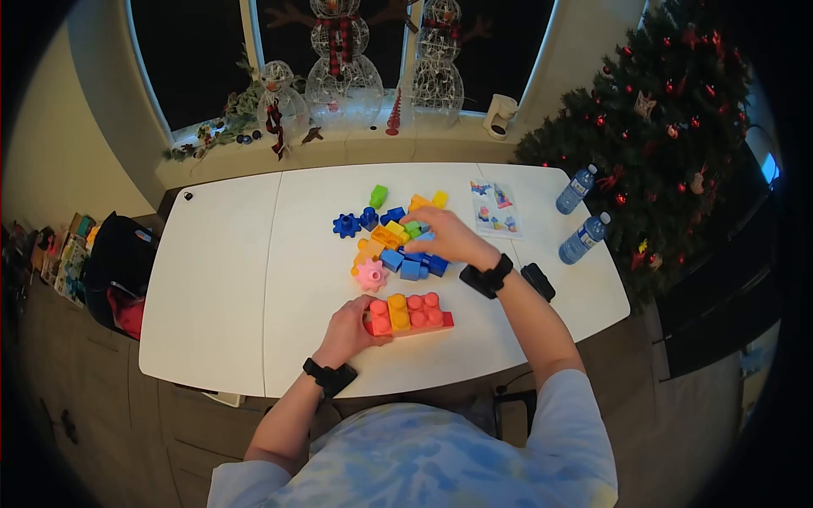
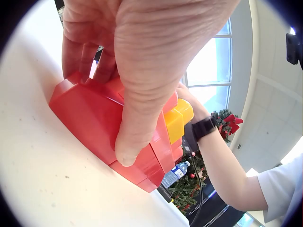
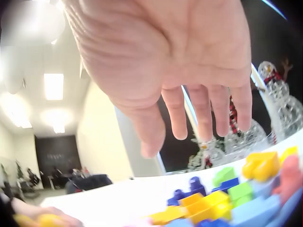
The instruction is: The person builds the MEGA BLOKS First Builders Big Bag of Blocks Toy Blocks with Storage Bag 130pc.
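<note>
My left hand [image 1: 344, 328] holds the left end of a built block of toy bricks [image 1: 425, 311], thumb along the near side and fingers on the far side. The built block has a long red base on the table, with pinkish-red bricks and one yellow brick [image 2: 174, 126] on top. Over the loose pile, my right hand [image 1: 450, 239] hovers with its fingers [image 3: 203, 113] hanging down, holding nothing. Beneath it lie blue bricks [image 1: 411, 270], yellow bricks, green bricks and a light-blue piece. A pink gear-shaped piece [image 1: 371, 274] lies at the pile's near left.
A dark-blue gear-shaped piece [image 1: 345, 225] and a green brick [image 1: 378, 196] lie at the pile's far left. Beyond the right hand is a picture sheet [image 1: 497, 209]. Two water bottles [image 1: 584, 238] stand at the table's right, with a black case [image 1: 538, 282] nearer me.
</note>
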### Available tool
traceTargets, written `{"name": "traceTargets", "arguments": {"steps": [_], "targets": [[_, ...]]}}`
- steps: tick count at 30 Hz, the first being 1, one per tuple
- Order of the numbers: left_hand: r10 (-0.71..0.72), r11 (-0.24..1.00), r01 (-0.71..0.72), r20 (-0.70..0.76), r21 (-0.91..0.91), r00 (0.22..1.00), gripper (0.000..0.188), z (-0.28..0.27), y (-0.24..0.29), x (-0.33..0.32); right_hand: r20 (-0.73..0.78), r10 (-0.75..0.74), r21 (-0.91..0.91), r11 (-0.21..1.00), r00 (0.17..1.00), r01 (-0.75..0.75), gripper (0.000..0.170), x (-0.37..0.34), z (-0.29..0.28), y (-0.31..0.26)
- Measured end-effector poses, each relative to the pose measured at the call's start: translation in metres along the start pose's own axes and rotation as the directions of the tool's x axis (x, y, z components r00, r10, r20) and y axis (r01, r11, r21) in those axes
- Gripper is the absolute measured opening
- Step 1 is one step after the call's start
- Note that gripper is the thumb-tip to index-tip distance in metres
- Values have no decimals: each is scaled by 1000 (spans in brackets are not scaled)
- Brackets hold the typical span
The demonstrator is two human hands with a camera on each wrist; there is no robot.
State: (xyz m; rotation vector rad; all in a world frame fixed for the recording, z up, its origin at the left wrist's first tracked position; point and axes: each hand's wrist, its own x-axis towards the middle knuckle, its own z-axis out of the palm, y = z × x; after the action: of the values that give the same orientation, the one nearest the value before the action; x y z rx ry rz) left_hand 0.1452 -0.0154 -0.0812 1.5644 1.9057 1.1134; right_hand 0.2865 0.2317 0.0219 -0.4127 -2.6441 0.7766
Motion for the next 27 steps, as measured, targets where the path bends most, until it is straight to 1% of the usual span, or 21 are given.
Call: {"name": "traceTargets", "arguments": {"steps": [1, 3, 4, 6, 7, 9, 11, 13, 15, 16, 18, 19, 21, 22, 24, 25, 27], "targets": [[-1, 1000, 1, 6, 1, 1000, 68, -1, 0, 0, -3, -3, -1, 1000, 1000, 3, 51, 14, -4, 20], [-6, 1000, 6, 9, -5, 1000, 68, 1, -3, 0, -70, 44, -242, 968, 997, -59, 48, 36, -5, 58], [-15, 1000, 15, 13, -12, 1000, 68, 2, -4, 1, -71, 40, -244, 968, 997, -57, 48, 41, -1, 69], [-24, 1000, 24, 19, -6, 1000, 68, -3, 4, -1, -13, 94, -484, 871, 995, -89, 47, 48, 7, 85], [-35, 999, 35, 27, 1, 999, 67, -4, 7, 0, -15, 92, -484, 871, 996, -88, 47, 50, 9, 88], [-36, 999, 36, 26, -3, 999, 67, -4, 6, 0, 81, 58, -584, 811, 995, 0, 54, 52, 18, 95], [-40, 999, 40, 25, -10, 999, 66, -5, 7, 0, 89, 40, -566, 824, 995, 18, 53, 59, 27, 105], [-15, 999, 14, 35, 32, 999, 70, -6, 8, 0, 98, 25, -547, 837, 995, 33, 53, 64, 32, 107], [-13, 1000, 12, 23, 13, 1000, 68, -4, 5, 0, 167, 85, -524, 851, 982, 16, 45, 69, 35, 100], [-8, 1000, 8, 9, -6, 1000, 66, -3, 4, 0, 169, 84, -524, 852, 982, 17, 45, 70, 39, 102], [-5, 1000, 5, 6, -5, 1000, 67, -2, 3, 0, 123, 127, -558, 829, 984, -37, 35, 72, 47, 105], [-1, 1000, 1, 4, -3, 1000, 67, -2, 2, 0, 123, 126, -557, 829, 984, -37, 35, 72, 46, 101], [-4, 1000, 4, 5, -4, 1000, 68, -1, 1, 0, 14, 144, -509, 853, 990, -117, 34, 70, 42, 94], [-8, 1000, 8, 5, -7, 1000, 69, 0, 1, 0, 13, 145, -510, 852, 989, -118, 34, 68, 35, 87], [5, 1000, -5, 8, 11, 1000, 70, 0, 0, 0, -125, 65, -340, 935, 990, -105, 38, 61, 17, 64], [17, 999, -17, 9, 28, 1000, 71, 0, -2, 0, -122, 67, -340, 935, 990, -106, 38, 54, 8, 48], [18, 1000, -18, 11, 20, 1000, 72, 2, -5, 1, -160, 25, -130, 990, 987, -47, 54, 38, -10, 15]]}}
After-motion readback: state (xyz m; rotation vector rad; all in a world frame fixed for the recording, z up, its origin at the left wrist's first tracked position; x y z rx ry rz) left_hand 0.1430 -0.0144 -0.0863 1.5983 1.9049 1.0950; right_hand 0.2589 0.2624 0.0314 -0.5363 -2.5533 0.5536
